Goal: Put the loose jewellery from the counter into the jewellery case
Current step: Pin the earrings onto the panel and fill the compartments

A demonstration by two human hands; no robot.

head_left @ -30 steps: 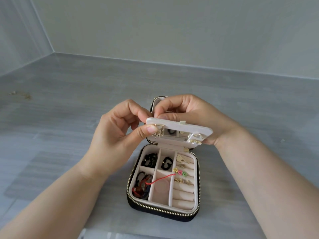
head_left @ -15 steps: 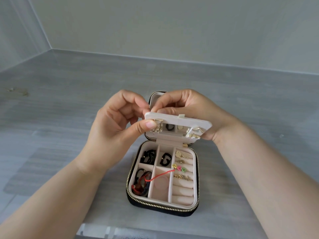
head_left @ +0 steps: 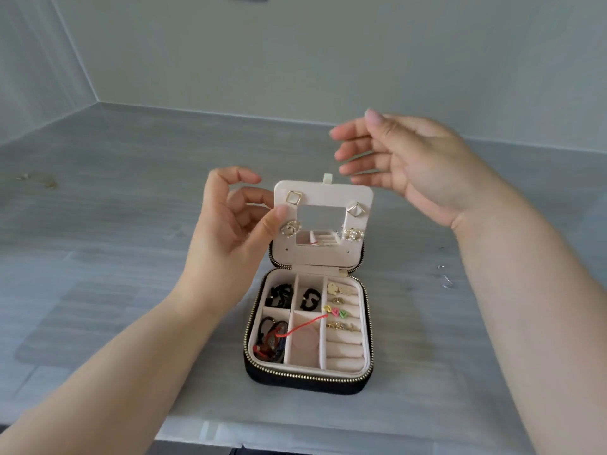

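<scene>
head view: the case (head_left: pixel 308 380) lies open on the tabletop (head_left: pixel 131 224), its panel (head_left: pixel 323 193) upright with earrings pinned on. the left hand (head_left: pixel 223 231) is loosely curled beside the panel's left edge, nothing gripped; whether the thumb touches it cannot be told. the right hand (head_left: pixel 420 165) is held open above, empty. small glinting bits (head_left: pixel 446 281) are seen at the right, well apart from the case; they are judged light, slippery and easily bent, best pinched at the fingertips.
</scene>
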